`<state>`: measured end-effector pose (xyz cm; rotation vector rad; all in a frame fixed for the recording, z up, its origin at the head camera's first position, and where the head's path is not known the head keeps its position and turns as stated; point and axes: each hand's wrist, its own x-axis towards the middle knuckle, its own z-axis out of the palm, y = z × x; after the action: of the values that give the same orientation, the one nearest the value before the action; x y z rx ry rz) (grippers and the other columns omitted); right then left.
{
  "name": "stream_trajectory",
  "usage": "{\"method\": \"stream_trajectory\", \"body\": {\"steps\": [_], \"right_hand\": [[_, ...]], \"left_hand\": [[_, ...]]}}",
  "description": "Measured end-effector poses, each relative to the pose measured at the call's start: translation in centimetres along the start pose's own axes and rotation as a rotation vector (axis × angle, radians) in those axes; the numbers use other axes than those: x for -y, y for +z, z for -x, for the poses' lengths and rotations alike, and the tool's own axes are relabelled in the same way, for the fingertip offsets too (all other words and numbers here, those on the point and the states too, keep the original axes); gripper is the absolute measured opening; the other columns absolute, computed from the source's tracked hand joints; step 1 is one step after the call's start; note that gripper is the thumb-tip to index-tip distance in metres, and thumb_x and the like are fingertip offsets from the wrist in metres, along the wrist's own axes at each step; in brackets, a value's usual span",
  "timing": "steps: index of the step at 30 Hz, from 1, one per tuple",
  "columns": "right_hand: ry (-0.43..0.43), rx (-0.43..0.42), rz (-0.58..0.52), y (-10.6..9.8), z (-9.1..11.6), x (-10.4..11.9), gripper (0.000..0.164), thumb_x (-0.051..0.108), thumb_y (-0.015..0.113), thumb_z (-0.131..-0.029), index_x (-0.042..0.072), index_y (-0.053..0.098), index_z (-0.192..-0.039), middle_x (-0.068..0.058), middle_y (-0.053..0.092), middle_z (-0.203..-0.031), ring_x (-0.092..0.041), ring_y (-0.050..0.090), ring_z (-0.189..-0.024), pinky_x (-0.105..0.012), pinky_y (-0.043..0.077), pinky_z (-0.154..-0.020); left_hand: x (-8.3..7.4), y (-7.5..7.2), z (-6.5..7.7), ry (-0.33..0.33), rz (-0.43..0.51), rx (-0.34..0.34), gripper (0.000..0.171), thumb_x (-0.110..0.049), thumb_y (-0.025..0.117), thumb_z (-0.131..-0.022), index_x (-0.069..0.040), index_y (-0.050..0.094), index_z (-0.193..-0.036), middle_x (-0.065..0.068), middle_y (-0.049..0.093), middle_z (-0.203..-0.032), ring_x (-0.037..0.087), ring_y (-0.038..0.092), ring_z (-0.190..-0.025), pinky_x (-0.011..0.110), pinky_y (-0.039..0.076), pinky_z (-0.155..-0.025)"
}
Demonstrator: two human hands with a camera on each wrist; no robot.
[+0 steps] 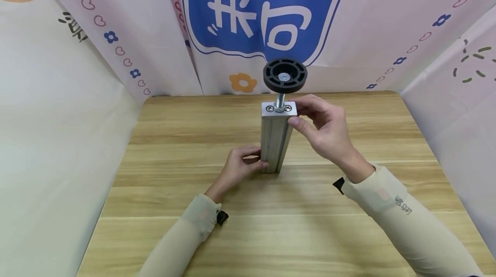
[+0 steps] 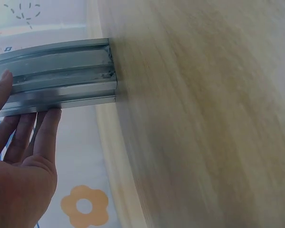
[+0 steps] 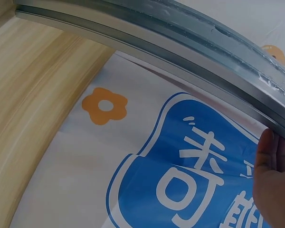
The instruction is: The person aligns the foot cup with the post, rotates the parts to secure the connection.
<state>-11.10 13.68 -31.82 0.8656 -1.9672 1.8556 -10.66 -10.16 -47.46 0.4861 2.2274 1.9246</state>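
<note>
A silver slotted aluminum profile [image 1: 271, 139] stands upright on the wooden table, its lower end on the surface. On its top end plate [image 1: 278, 113] are two screws and a threaded stem carrying a round black leveling foot [image 1: 285, 84]. My left hand [image 1: 239, 166] pinches the profile low down on its left side; in the left wrist view, thumb and fingers press adjoining faces of the profile [image 2: 57, 71]. Near the top, my right hand [image 1: 327, 133] grips the right edge, thumb in front and fingers behind. The right wrist view shows its fingertips at the profile's edge [image 3: 180, 61].
The wooden table [image 1: 155, 191] reaches back to a printed cloth wall [image 1: 329, 79] with a blue sign. Pale cloth walls [image 1: 58, 139] also stand on the left and right. Both sleeves have a small black piece at the cuff.
</note>
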Motion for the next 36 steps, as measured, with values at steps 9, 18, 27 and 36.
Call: {"method": "stream_trajectory", "body": {"steps": [9, 18, 27, 36], "right_hand": [[-0.005, -0.012, 0.088, 0.35, 0.25, 0.08, 0.033, -0.025, 0.069, -0.085, -0.016, 0.068, -0.116, 0.009, 0.07, -0.107, -0.01, 0.067, -0.094, -0.017, 0.062, -0.086], [-0.015, -0.021, 0.121, 0.52, 0.38, 0.12, 0.031, -0.023, 0.069, -0.086, -0.015, 0.068, -0.116, 0.008, 0.069, -0.108, -0.011, 0.067, -0.095, -0.018, 0.062, -0.087], [-0.018, -0.036, 0.108, 0.61, 0.48, 0.32, 0.029, -0.023, 0.071, -0.086, -0.018, 0.067, -0.114, 0.011, 0.07, -0.108, -0.011, 0.067, -0.094, -0.019, 0.062, -0.085], [-0.029, -0.076, 0.08, 0.43, 0.78, 0.24, 0.026, -0.024, 0.068, -0.086, -0.02, 0.066, -0.112, 0.013, 0.07, -0.107, -0.009, 0.064, -0.091, -0.017, 0.06, -0.081]], "left_hand": [[-0.03, 0.13, -0.09, 0.056, -0.031, 0.007, 0.043, 0.012, 0.08, -0.085, 0.009, 0.072, -0.126, 0.027, 0.073, -0.121, 0.036, 0.072, -0.115, 0.033, 0.065, -0.094], [0.24, 0.33, 0.05, 0.09, -0.039, 0.01, 0.042, 0.012, 0.079, -0.086, 0.01, 0.071, -0.127, 0.026, 0.072, -0.121, 0.035, 0.071, -0.115, 0.032, 0.065, -0.094], [0.04, 0.38, 0.36, 0.115, -0.046, 0.007, 0.041, 0.011, 0.078, -0.087, 0.009, 0.071, -0.128, 0.026, 0.072, -0.121, 0.034, 0.072, -0.114, 0.034, 0.066, -0.095], [0.08, 0.14, 0.72, 0.139, -0.036, -0.014, 0.037, 0.011, 0.077, -0.088, 0.013, 0.071, -0.124, 0.028, 0.071, -0.118, 0.031, 0.071, -0.111, 0.037, 0.066, -0.095]]}}
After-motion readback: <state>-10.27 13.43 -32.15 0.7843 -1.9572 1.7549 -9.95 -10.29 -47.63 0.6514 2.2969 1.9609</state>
